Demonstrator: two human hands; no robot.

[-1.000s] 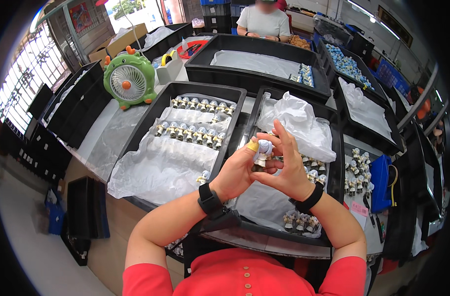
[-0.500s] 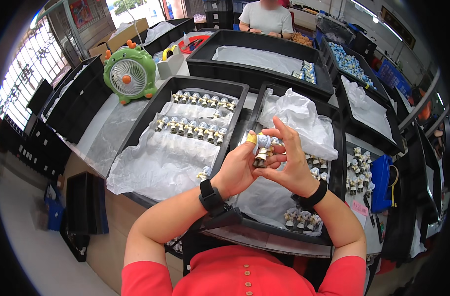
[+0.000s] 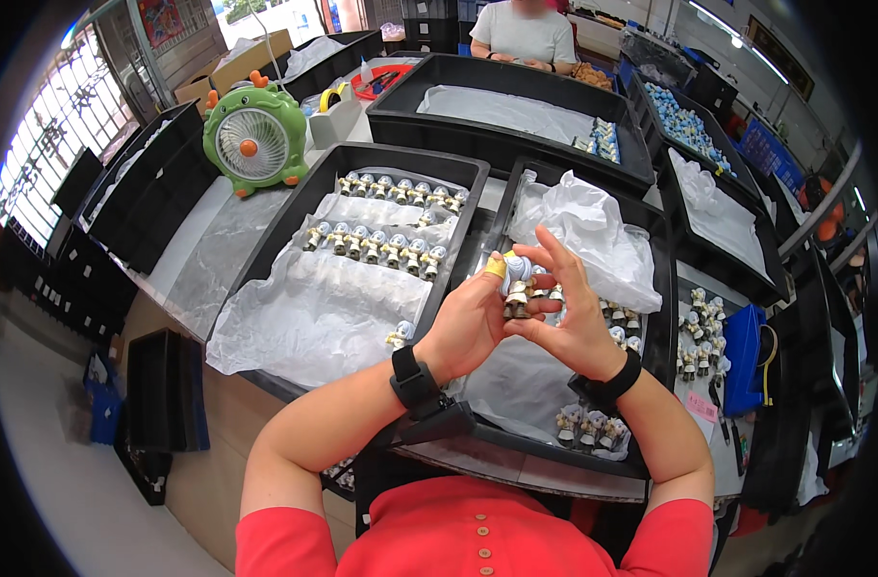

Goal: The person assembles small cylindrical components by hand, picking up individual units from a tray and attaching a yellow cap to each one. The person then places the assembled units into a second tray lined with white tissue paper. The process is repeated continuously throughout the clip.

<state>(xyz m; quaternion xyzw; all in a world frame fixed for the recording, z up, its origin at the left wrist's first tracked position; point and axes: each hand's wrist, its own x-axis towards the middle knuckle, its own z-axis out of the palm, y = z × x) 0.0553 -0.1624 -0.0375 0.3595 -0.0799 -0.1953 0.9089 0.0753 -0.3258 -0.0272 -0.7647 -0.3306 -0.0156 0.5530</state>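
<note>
Between my hands, above the right-hand tray, is a small figurine (image 3: 518, 285) with pale blue-grey hair, a white and gold body and dark feet. My left hand (image 3: 470, 322) grips it from the left, with a yellow cover on one fingertip by its head. My right hand (image 3: 576, 322) curls round its other side, thumb near the feet and fingers behind it. Below lies the black right-hand tray (image 3: 662, 385), lined with white sheet and holding similar figurines (image 3: 589, 430). Left of my hands, another black tray (image 3: 275, 221) holds rows of figurines (image 3: 374, 245).
A green fan (image 3: 254, 135) stands at the left on the grey table. Crumpled white sheet (image 3: 593, 231) lies in the right tray. More figurines (image 3: 703, 332) and a blue bin (image 3: 745, 361) are at the right. Beyond a large black tray (image 3: 401, 125), a person in white (image 3: 523, 37) sits.
The figurine and both hands have shifted very slightly to the right. The hold on it looks much the same, and the trays' contents have not changed.
</note>
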